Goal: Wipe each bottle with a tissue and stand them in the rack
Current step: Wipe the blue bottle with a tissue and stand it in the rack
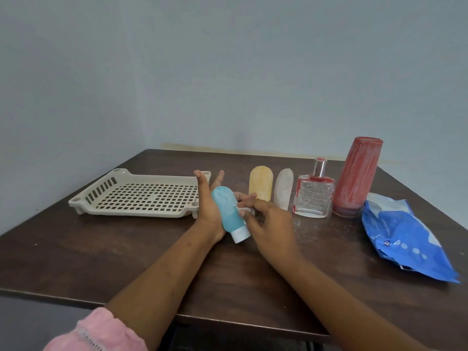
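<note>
L hand (pixel 209 207), fingers straight & apart, cradles blue bottle (pixel 228 212); R hand (pixel 272 228) fingers curled at it, grip unclear.

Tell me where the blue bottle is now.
In the head view, the blue bottle rests against the open left hand, just right of the rack, near the orange bottle.
</note>
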